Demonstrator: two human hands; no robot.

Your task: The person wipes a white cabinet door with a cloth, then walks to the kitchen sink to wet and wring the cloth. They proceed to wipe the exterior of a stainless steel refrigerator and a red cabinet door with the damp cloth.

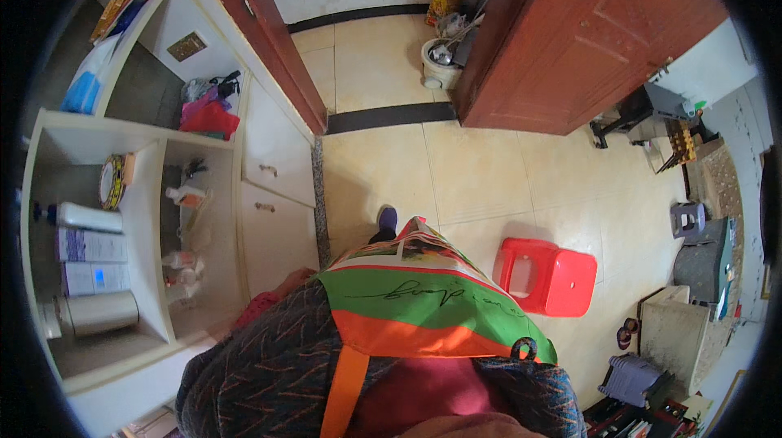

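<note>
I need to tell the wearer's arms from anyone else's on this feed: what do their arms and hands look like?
Neither hand shows. Both arms wear a dark knitted sleeve flecked with short orange and green dashes: left sleeve, right sleeve. A dark red garment shows between them, partly covered by the green, orange and white woven bag.

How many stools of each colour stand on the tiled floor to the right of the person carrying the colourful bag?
Red plastic stool: 1
Small grey plastic stool: 1
Total: 2

Both stand on the beige tiled floor, right of the green, orange and white woven carry bag held against the person's body. No hand is in view.
</note>
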